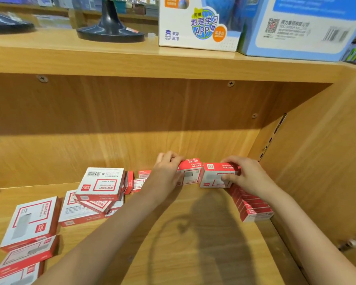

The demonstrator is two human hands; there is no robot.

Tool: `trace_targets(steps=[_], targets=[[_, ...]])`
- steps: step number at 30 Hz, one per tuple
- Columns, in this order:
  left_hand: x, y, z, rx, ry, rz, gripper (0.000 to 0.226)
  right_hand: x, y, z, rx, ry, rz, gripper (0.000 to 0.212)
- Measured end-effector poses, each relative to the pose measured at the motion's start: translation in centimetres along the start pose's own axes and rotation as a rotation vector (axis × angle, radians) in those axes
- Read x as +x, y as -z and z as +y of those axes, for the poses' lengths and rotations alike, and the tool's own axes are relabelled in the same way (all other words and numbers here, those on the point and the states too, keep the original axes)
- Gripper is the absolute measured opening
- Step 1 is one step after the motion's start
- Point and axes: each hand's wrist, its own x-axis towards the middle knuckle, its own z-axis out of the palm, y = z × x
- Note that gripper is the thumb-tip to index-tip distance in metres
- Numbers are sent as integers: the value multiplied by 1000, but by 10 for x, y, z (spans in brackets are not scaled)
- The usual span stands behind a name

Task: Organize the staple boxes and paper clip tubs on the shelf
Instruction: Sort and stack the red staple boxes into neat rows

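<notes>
A wooden shelf bay (193, 233) in a stationery shop, with a side wall on the right and a back panel, holds the work. Nearest the camera at the left, flat red-and-white staple boxes (30, 221) lie loose and overlapping, with a crooked heap (99, 187) just behind them. On the right, a tidy row of staple boxes (250, 204) runs along the side wall. Farther back, the left hand (166, 169) grips one upright box (190, 173) and the right hand (242, 174) grips its neighbour (216, 175), fingers curled over the tops, thumbs on the fronts. The two boxes touch at their top corners and stand near the back panel; whether they reach it is hard to tell. To do this well, press them flush together, faces level, then slide the pair back square into the corner against the row. A few smaller boxes (138, 181) wait at the back. No paper clip tubs show. Above, a globe carton (199, 23) sits on the upper board.
</notes>
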Motion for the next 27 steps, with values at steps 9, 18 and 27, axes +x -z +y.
trace_targets(steps=[9,18,27], targets=[[-2,10,-5,19,2,-83,37,10,-1,3,-22,-46,-67,36],[-13,-10,-5,71,34,-12,47,19,-14,2,-60,-8,98,39],[-15,-17,-9,21,36,105,47,15,-31,7,-303,176,197,41]])
